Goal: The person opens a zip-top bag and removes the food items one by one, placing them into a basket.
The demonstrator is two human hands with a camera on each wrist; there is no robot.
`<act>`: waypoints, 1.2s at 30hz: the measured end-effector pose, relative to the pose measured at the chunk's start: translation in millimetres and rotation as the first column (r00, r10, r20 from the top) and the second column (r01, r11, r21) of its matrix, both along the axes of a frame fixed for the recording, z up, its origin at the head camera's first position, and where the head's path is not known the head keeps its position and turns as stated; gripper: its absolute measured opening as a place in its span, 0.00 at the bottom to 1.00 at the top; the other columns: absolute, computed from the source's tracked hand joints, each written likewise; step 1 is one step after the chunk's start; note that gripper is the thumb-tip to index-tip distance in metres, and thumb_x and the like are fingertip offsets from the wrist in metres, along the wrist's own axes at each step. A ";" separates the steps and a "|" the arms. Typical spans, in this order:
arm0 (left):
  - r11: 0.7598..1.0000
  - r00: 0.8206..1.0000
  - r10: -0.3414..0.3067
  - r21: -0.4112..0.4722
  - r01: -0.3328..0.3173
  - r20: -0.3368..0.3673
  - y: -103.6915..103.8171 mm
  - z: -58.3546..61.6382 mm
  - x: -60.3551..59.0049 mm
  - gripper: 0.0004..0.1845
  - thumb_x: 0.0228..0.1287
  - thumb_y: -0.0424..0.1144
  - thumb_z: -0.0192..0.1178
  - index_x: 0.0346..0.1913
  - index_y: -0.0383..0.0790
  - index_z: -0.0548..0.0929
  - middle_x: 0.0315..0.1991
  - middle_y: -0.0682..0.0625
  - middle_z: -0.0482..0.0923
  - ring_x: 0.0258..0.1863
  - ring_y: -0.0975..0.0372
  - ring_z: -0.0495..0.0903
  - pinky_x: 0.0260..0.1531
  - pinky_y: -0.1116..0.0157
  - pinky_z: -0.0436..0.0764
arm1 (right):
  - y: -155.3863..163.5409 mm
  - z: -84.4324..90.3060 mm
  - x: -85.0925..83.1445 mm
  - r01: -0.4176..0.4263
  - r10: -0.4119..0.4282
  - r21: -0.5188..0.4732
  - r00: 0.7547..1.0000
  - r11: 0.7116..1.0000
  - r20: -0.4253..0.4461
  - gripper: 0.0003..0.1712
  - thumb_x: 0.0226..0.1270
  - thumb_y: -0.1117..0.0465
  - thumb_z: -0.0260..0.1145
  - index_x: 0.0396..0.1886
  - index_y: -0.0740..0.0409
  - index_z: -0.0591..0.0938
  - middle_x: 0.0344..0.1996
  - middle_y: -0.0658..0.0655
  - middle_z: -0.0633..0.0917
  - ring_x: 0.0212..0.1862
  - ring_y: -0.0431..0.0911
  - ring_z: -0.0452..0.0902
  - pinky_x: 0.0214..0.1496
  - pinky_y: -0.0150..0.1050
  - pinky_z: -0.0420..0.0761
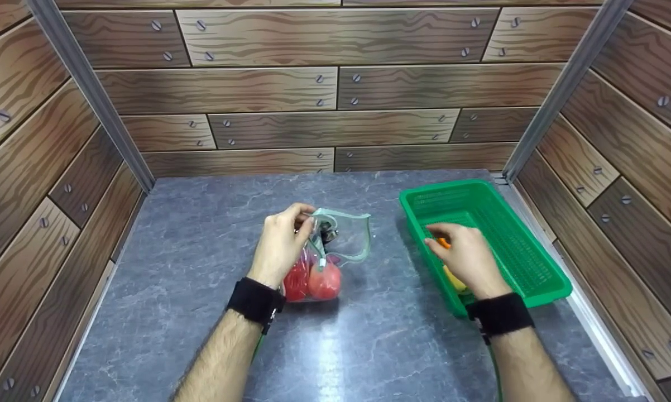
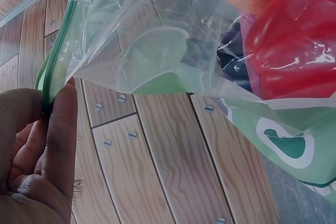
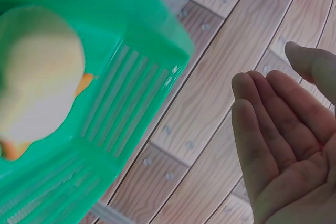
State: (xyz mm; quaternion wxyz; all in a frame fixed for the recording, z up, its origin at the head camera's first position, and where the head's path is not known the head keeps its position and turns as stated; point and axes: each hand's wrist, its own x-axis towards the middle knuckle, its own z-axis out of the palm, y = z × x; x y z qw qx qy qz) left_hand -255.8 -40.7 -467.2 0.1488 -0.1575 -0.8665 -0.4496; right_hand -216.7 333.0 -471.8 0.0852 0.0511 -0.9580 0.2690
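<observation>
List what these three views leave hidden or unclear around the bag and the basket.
- Dark item in the bag: head view too small, left wrist view veiled by creased plastic.
- Yellow thing in the basket: blurred in the right wrist view; right hand covers it in the head view.
- Left hand: fingertips hidden behind the bag rim.

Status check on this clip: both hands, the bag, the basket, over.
Left hand pinches green zip rim of clear plastic bag holding red fruit. Right hand open, empty, over green plastic basket with yellow and orange pieces. Nothing in the way.

Bare counter (image 1: 201,268) left of bag (image 1: 335,251); open gap between bag, basket (image 1: 528,254); walls enclose sides.
</observation>
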 end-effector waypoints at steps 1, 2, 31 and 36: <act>1.000 1.000 0.000 0.001 0.000 0.002 -0.1 -0.1 -0.1 0.10 0.86 0.32 0.69 0.61 0.37 0.93 0.42 0.45 0.98 0.44 0.55 0.97 0.47 0.53 0.98 | -4.4 -0.1 -1.2 -0.005 0.005 -0.006 1.000 1.000 -0.001 0.21 0.87 0.60 0.76 0.72 0.63 0.91 0.64 0.69 0.95 0.65 0.66 0.94 0.65 0.66 0.95; 1.000 1.000 -0.001 0.002 0.001 0.004 -0.2 -0.2 -0.3 0.10 0.86 0.32 0.69 0.61 0.37 0.93 0.42 0.45 0.98 0.44 0.55 0.97 0.48 0.53 0.98 | -8.7 -0.4 -2.4 -0.011 0.011 -0.013 1.000 1.000 -0.002 0.21 0.87 0.60 0.76 0.71 0.63 0.91 0.64 0.69 0.95 0.65 0.66 0.94 0.65 0.66 0.95; 1.000 1.000 0.003 -0.003 -0.003 -0.003 -1.6 0.1 1.1 0.10 0.86 0.32 0.70 0.61 0.36 0.93 0.43 0.44 0.99 0.45 0.54 0.98 0.50 0.52 0.99 | -92.7 -8.8 -20.4 -0.170 0.164 -0.110 0.985 0.979 -0.062 0.16 0.83 0.63 0.78 0.65 0.63 0.95 0.57 0.64 0.98 0.59 0.59 0.97 0.67 0.61 0.97; 1.000 1.000 0.009 -0.009 -0.009 -0.008 -2.0 -1.0 1.6 0.10 0.86 0.32 0.70 0.61 0.36 0.93 0.43 0.45 0.99 0.44 0.54 0.98 0.49 0.52 0.99 | -102.4 -14.8 -22.7 -0.179 0.175 -0.101 0.983 0.979 -0.046 0.15 0.84 0.62 0.78 0.64 0.60 0.95 0.57 0.63 0.98 0.59 0.59 0.97 0.67 0.60 0.96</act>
